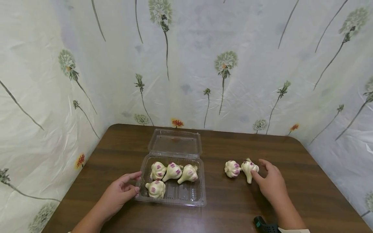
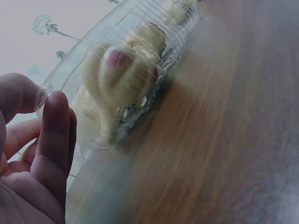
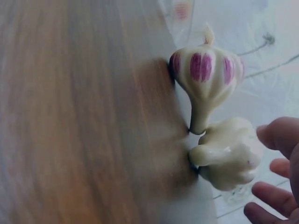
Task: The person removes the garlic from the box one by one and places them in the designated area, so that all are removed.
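My left hand pinches the left rim of a clear plastic clamshell box between thumb and fingers, as the left wrist view shows up close. Inside the box lie several garlic bulbs, white with purple patches. On the table to the right are two more bulbs side by side: a left one and a right one whose stem points toward me. Beside the right one is my right hand, fingers spread, with the thumb close at the bulb's side.
The box's lid is folded back, away from me. Brown wood-grain makes up the table. Floral sheeting hangs behind and at both sides. A black strap-like item shows by my right wrist.
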`<state>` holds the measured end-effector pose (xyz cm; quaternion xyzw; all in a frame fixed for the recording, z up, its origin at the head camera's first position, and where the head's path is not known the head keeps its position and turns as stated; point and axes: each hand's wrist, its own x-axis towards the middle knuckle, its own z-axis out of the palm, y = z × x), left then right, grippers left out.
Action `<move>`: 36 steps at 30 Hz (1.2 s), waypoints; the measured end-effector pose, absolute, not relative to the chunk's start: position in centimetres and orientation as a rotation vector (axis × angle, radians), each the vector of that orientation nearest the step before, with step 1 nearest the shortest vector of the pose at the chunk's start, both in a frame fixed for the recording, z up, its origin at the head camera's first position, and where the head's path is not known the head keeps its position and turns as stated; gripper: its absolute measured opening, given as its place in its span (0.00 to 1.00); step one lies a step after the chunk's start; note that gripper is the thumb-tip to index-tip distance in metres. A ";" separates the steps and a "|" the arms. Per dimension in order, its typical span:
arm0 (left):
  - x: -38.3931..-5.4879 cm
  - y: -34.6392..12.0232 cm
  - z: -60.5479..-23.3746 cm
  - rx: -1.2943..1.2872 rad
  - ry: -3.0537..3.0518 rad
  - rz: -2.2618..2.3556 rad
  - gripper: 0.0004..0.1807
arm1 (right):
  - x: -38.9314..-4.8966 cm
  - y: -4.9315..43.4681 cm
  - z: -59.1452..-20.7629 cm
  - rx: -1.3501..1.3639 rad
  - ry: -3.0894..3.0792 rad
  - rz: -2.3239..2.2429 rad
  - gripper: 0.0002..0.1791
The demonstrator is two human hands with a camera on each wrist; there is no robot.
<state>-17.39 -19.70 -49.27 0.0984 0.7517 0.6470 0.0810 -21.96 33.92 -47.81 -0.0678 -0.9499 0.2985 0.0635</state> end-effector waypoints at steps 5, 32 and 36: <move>-17.3 -19.8 -49.3 0.309 2.234 1.952 0.31 | -21.8 33.3 -47.3 -0.201 -2.781 0.865 0.41; -17.6 -20.0 -49.6 0.324 2.235 1.933 0.31 | -19.9 26.3 -45.2 0.236 -2.640 0.851 0.28; -17.5 -20.0 -49.5 0.326 2.232 1.941 0.32 | -20.2 25.2 -45.6 0.360 -2.601 0.876 0.28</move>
